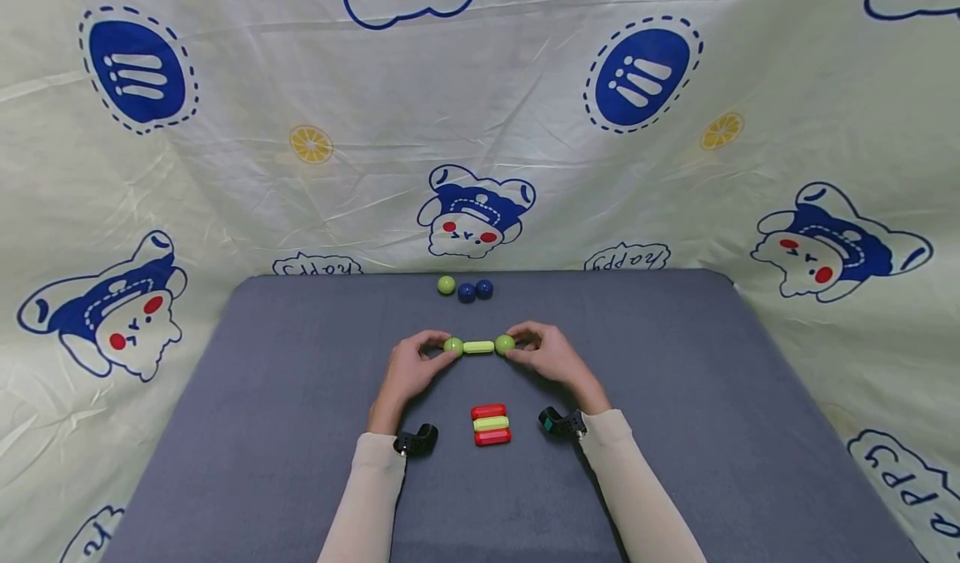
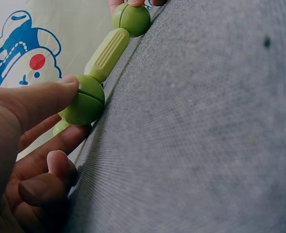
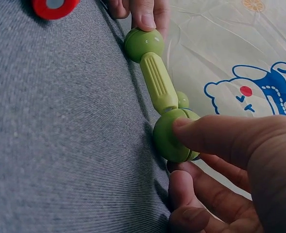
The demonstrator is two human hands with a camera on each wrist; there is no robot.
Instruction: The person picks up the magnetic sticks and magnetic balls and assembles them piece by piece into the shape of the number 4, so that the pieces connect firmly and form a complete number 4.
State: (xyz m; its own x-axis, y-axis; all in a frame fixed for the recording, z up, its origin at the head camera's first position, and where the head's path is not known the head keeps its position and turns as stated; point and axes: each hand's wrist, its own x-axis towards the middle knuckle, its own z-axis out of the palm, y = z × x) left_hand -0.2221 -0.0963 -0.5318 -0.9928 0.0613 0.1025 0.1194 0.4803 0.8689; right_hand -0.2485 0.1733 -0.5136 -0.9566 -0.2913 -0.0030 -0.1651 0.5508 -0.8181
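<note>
A yellow-green rod lies between two green balls at the middle of the table. My left hand pinches the left green ball between thumb and fingers. The right green ball is pinched the same way by my right hand. Ball, rod and ball form one line, the rod's ends meeting the balls or very close to them. In the right wrist view, a small grey end shows on the rod beside the right ball. Fingers partly cover both balls.
Nearer me, a red rod, a yellow-green rod and another red rod lie side by side. By the far edge of the grey table sit a green ball and two blue balls. A printed curtain hangs behind.
</note>
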